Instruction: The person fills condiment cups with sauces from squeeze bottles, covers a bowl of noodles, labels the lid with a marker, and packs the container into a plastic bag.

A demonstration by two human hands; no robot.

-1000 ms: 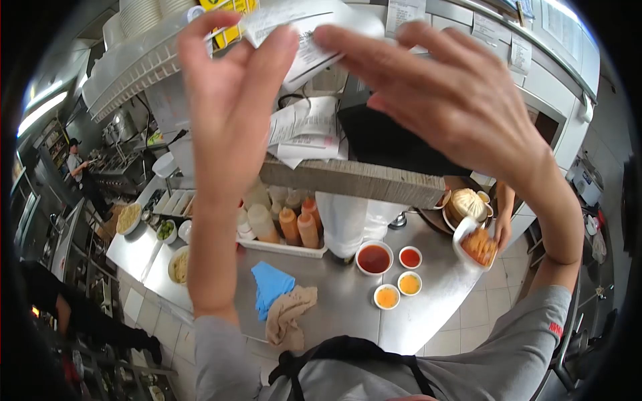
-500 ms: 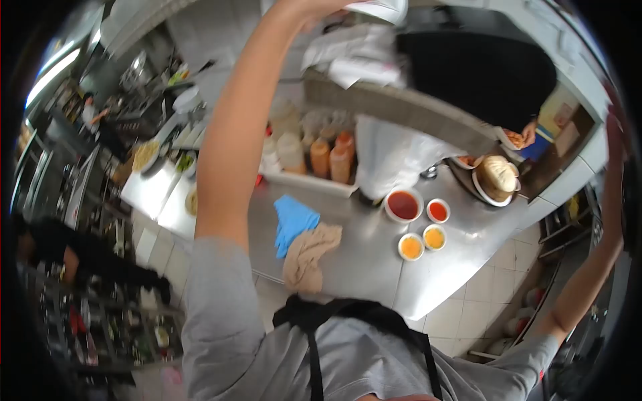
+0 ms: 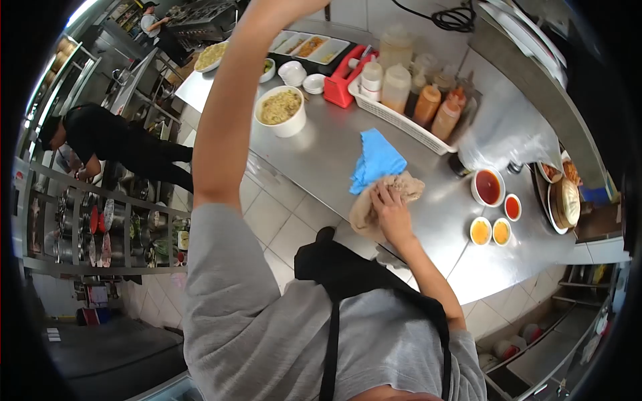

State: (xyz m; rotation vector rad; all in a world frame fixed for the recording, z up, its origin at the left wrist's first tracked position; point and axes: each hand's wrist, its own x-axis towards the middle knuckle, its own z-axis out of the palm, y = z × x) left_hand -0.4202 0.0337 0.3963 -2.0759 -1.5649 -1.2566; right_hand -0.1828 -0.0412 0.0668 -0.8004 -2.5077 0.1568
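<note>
My right hand [image 3: 396,219] presses down on a crumpled brown cloth [image 3: 365,212] at the front edge of the steel counter [image 3: 321,170], its fingers bent into the fabric. A blue cloth [image 3: 378,160] lies against the far side of the brown one. My left arm stretches up across the view. Only the wrist and part of my left hand [image 3: 286,8] show at the top edge; its fingers are cut off, so I cannot see what it holds.
Right of the cloths stand a bowl of dark red sauce [image 3: 487,188] and smaller sauce cups [image 3: 480,231]. Behind are a white basket [image 3: 408,123] of squeeze bottles and a noodle tub [image 3: 281,113]. A bamboo steamer [image 3: 565,204] sits right. Two people [image 3: 120,137] work at left.
My right hand has come from the far right onto the brown cloth. The view has swung left, bringing the noodle tub into sight. The white dish by my left hand is out of view.
</note>
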